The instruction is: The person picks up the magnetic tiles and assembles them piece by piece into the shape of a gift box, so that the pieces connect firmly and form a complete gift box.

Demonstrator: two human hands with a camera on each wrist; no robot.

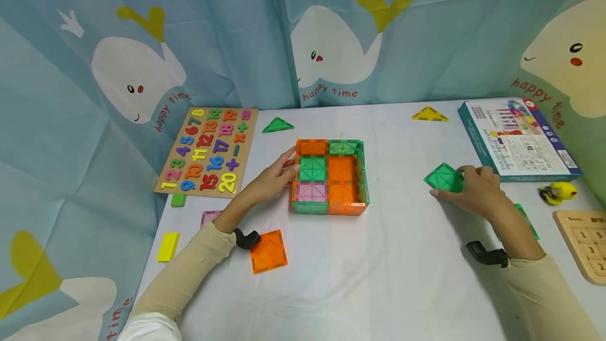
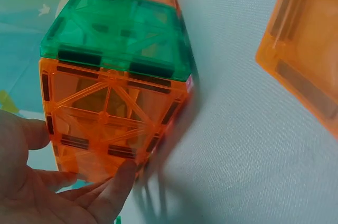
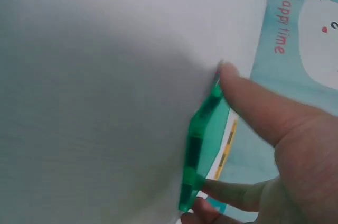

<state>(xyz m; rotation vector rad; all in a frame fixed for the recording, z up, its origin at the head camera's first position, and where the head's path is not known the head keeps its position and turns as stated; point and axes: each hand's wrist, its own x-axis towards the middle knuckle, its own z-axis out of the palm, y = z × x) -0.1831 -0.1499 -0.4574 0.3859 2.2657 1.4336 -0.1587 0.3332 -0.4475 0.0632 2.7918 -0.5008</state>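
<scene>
A low open box of see-through magnetic tiles, in green, orange and pink, stands mid-table. My left hand is at its left side; in the left wrist view its extended fingers touch the orange wall tile, next to a green tile. Off to the right, my right hand pinches a green square magnetic tile between thumb and fingers. The right wrist view catches that tile nearly edge-on, slanted close over the white table.
A number puzzle board lies back left. An orange square tile, a yellow block and a pink tile lie around the left forearm. Triangle tiles lie farther back. A boxed set, toy duck and wooden board stand right.
</scene>
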